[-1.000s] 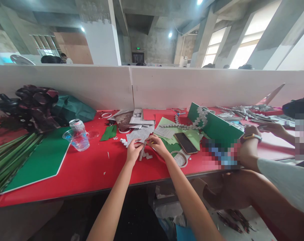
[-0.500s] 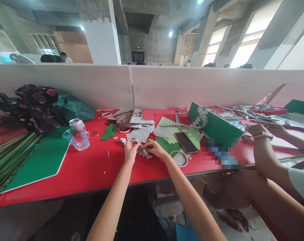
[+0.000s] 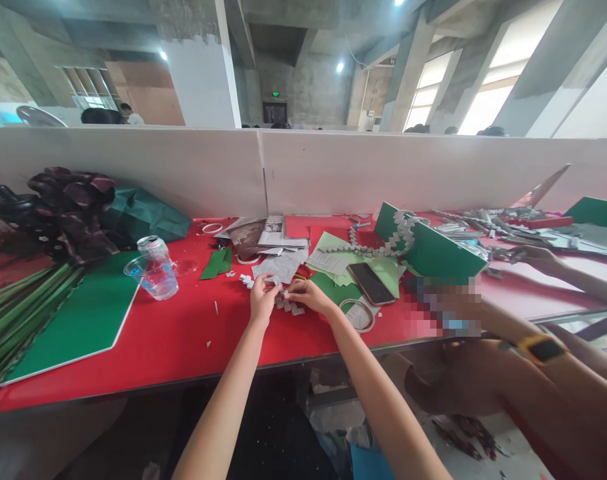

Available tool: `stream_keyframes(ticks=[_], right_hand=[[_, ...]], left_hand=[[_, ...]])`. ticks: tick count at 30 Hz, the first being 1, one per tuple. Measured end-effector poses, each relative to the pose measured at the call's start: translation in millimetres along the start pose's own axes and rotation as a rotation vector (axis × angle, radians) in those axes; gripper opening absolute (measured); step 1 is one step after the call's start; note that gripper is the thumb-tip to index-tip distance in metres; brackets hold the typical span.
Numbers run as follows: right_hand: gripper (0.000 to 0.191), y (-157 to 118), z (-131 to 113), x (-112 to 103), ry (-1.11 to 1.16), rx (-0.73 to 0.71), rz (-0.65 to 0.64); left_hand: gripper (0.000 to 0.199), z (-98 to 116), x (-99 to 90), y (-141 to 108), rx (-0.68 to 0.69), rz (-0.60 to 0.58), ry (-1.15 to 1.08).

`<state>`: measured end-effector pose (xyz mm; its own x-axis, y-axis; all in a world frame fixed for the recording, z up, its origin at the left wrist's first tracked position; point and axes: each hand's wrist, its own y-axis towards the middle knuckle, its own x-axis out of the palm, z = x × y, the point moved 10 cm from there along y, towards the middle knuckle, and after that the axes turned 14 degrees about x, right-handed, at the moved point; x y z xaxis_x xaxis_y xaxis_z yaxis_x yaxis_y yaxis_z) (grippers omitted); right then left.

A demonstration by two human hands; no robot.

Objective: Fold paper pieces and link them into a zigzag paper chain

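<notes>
A chain of folded white paper pieces [image 3: 292, 307] zigzags over the red table [image 3: 183, 340] between my hands. My left hand [image 3: 263, 297] is closed on one end of it, thumb and fingers pinching a folded piece. From the other side my right hand [image 3: 306, 293] pinches the chain too, its fingertips close to the left ones. The exact fold between the fingertips is too small to make out. Just right of my right hand lie green paper sheets [image 3: 333, 290] with a dark phone [image 3: 371, 284] on top. A tape roll [image 3: 358, 315] is near my right wrist.
A clear plastic cup [image 3: 156, 280] and a can [image 3: 153, 248] stand at left on a green board [image 3: 78, 327]. A longer paper chain [image 3: 403, 233] drapes over a standing green board [image 3: 433, 250]. A co-worker's watch-wearing arm [image 3: 513, 330] reaches in from the right.
The co-worker's arm with the watch has swung left and down toward the blurred patch at the table edge. My hands stay in place, with a slight shift of the fingers on the chain.
</notes>
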<state>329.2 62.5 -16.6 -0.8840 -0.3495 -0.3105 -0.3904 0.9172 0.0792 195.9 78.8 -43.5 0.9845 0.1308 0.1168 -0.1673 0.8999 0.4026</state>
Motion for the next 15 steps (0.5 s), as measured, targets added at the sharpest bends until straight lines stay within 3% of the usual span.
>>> stream_keyframes(ticks=[4, 7, 15], right_hand=[[0.04, 2.7, 10.3, 1.3, 0.028, 0.088, -0.018], [0.041, 4.0, 14.9, -4.3, 0.044, 0.12, 0.039], [0.037, 1.6, 1.1, -17.8, -0.061, 0.005, 0.2]], left_hand=[[0.04, 7.2, 2.7, -0.5, 0.016, 0.001, -0.061], [0.042, 13.8, 7.1, -1.2, 0.036, -0.018, -0.118], [0.045, 19.0, 18.5, -5.4, -0.026, -0.051, -0.266]])
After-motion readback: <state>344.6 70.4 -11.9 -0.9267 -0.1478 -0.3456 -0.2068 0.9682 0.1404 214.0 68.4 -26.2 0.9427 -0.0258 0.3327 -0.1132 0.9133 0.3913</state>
